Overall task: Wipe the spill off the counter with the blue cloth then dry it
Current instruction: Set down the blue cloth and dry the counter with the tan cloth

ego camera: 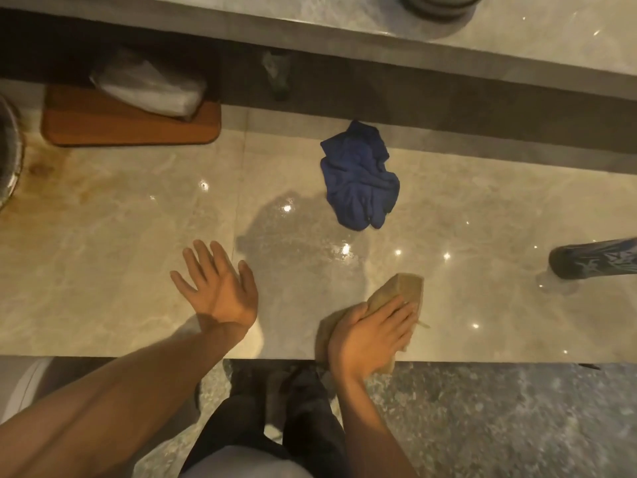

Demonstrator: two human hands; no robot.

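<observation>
Both our hands are on the counter (103, 270), close to its near edge. Our left hand (217, 288) lies flat with the fingers spread wide and holds nothing; its wrist sits just inside the edge. Our right hand (370, 334) presses down on a tan cloth (396, 293), fingers stretched along it and thumb curled against its side, so the cloth is pinned under the palm. One corner of that cloth hangs over the near edge, and its far end sticks out past our fingertips.

Between the two hands the stone is bare. Beyond them spreads a damp, glossy patch (303, 243), reaching from near our left hand toward the blue cloth (360, 177). The blue cloth lies crumpled in a heap past the wet patch, well apart from both hands and near the dark strip at the back of the counter. Nothing touches it.

To the right, near the frame edge, a dark patterned bottle (593, 258) leans in, well clear of the tan cloth, with open stone between them. To the far left, a wooden board (103, 127) lies against the back strip, with a clear plastic bag (148, 88) resting on it. The wide stretch of counter in front of the board is free.

We count two cloths, one blue and one tan, one board, one bag and one bottle.
</observation>
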